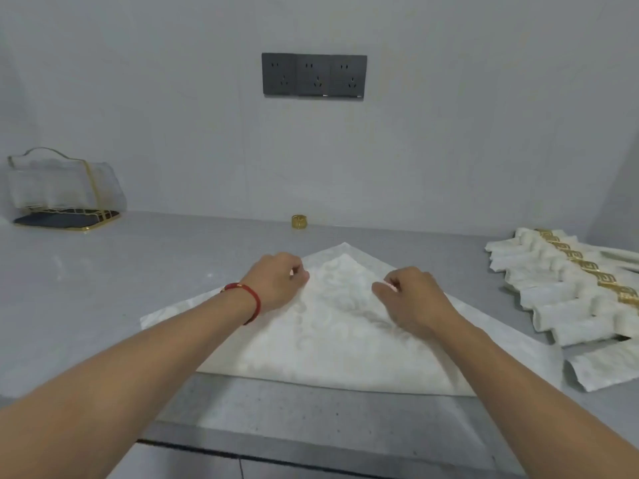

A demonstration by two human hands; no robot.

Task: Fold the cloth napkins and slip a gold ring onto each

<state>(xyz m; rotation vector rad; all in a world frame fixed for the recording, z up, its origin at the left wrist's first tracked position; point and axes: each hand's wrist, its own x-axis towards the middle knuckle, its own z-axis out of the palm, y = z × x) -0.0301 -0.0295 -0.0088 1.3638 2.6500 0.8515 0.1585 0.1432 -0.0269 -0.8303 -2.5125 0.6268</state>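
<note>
1. Napkin (332, 340) sits in the middle of the grey counter (103, 271), folded corner to corner into a triangle, tip pointing at the wall and long fold running along the near side.

2. Left hand (276, 281) and right hand (411, 299) are both on the upper layer close to the tip, one on each sloping edge. Fingers are curled in and look like they're pinching cloth, but the fingertips are tucked under, so I can't swear how much fabric each one actually has.

3. Handling-wise I'd guess it's light, soft and floppy. It won't keep a crease unless pressed flat, and the two layers will probably slide on each other. Best place to grab is at the edges or corners, not the middle, or it just bunches up.

4. Fabric is cream-white damask with a faint woven swirl pattern and a slight sheen.

5. One gold ring (299, 221) stands alone at the back by the wall, well apart from the cloth. Small, shiny, hard band, probably a bit slippery.

6. Off to the right there's a row of finished napkins (553, 292), rolled up, overlapping, each with a patterned gold band.

7. Far left, a wire-framed holder (65, 191) with gold trim.
</note>
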